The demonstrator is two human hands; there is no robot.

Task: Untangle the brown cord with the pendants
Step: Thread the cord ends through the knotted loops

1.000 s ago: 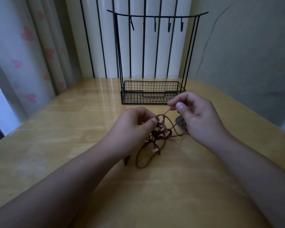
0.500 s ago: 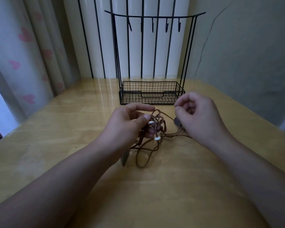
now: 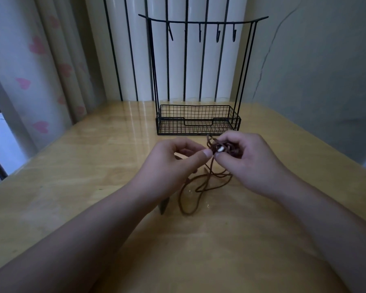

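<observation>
- Nearest the camera, both forearms come in from the bottom corners, cut off by the frame edge, and they cover much of the tabletop (image 3: 72, 170) beneath them.
- Just past the left forearm a dark pointed pendant (image 3: 163, 206) pokes out onto the wood; only its tip shows, the rest is under the arm.
- Loose loops of the brown cord (image 3: 190, 195) trail on the tabletop between the wrists, and where each strand ends is hard to follow in the dim light.
- The left hand (image 3: 173, 163) has thumb and forefinger curled together at the edge of the knot; it looks like a pinch on a strand, though the strand itself is too thin to make out.
- The right hand (image 3: 247, 159) grips the bunched tangle, fingers curled round it, and a small white bead (image 3: 220, 148) shows in the clump; the far side of the bundle is hidden behind the fingers.
- Compared with half a second ago, the tangle has gone from the left hand's fingers up into the right hand, and the two hands have closed in until their thumbs almost meet.
- The dark round pendant seen by the right hand earlier is out of sight now.
- Farther back, the black wire rack (image 3: 197, 121) with its basket and hook bar stands just beyond the hands, same spot as before.
</observation>
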